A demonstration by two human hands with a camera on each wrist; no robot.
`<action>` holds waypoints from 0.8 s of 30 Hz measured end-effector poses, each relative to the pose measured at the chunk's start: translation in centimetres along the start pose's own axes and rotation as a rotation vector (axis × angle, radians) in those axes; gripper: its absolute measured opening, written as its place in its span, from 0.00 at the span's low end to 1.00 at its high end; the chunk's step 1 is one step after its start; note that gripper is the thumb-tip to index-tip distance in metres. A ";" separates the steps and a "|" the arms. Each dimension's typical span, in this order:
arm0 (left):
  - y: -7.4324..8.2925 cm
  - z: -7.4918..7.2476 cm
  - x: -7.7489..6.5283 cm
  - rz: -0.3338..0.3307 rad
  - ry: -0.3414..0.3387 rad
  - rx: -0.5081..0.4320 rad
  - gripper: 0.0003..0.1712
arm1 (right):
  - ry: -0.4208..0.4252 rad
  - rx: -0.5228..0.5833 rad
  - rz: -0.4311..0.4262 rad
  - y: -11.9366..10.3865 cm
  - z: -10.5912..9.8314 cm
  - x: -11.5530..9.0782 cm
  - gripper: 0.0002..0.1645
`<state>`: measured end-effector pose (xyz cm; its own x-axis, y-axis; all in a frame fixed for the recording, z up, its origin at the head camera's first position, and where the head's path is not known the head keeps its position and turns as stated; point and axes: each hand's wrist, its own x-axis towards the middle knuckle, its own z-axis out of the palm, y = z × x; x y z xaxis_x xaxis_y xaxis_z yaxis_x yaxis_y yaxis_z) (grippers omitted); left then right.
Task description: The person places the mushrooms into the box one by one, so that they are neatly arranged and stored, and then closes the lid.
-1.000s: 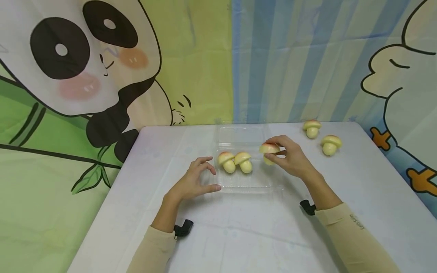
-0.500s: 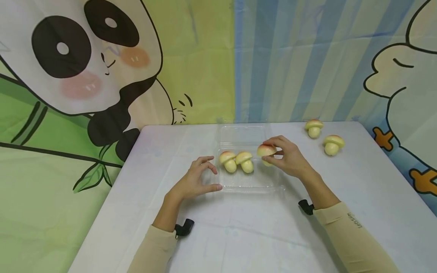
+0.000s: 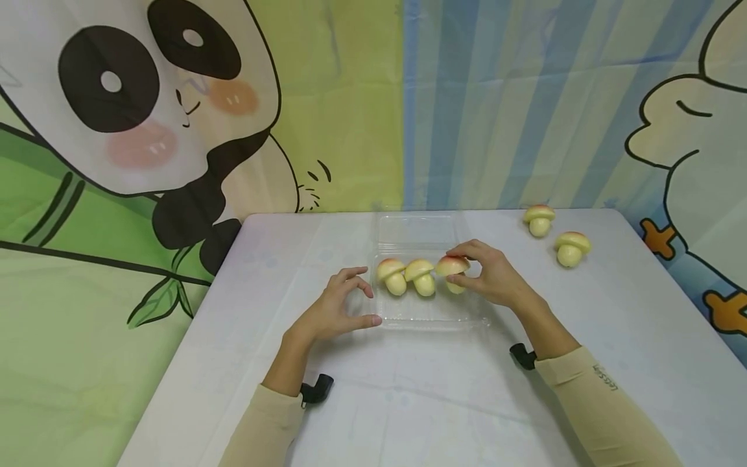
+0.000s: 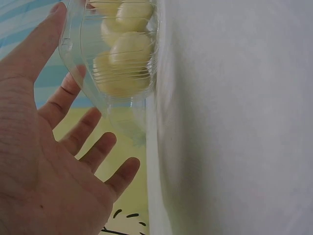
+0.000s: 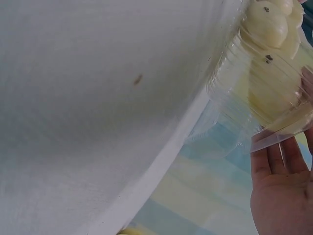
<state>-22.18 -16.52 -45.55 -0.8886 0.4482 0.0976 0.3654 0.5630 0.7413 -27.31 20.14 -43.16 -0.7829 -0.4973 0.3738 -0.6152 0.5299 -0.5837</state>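
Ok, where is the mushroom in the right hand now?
In the head view, the held mushroom is at the right side of the clear container, right of the row's middle mushroom, pinched by the right hand.

Beige left sleeve (image 3: 259, 428); matching right sleeve (image 3: 613, 415), small dark lettering (image 3: 605, 377) near its cuff (image 3: 561, 363); stubby, angled black left wrist camera (image 3: 318, 389); similarly black, angled right wrist camera (image 3: 522, 357).

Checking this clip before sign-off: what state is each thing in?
Clear plastic container: open
Container lid: folded back
Left mushroom: in the container, unheld
Middle mushroom: in the container, unheld
Third mushroom: pinched by the right hand; contact with container base unclear
Rear loose mushroom: on the table, unheld
Front loose mushroom: on the table, unheld
Left hand: fingers apart, at the container's left side
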 end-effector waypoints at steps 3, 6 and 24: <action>0.1 0.0 0.1 0.003 -0.002 0.003 0.30 | -0.014 -0.003 0.007 0.0 -0.1 -0.1 0.27; 0.1 0.1 0.1 0.009 0.000 0.011 0.31 | -0.028 0.002 0.025 0.0 -0.1 -0.1 0.27; 0.1 0.0 0.0 -0.001 -0.004 0.015 0.31 | -0.092 -0.109 -0.014 0.1 0.5 0.4 0.26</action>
<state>-22.13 -16.45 -45.45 -0.8876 0.4507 0.0945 0.3690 0.5733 0.7316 -27.68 19.63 -43.42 -0.7654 -0.5633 0.3112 -0.6365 0.5912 -0.4953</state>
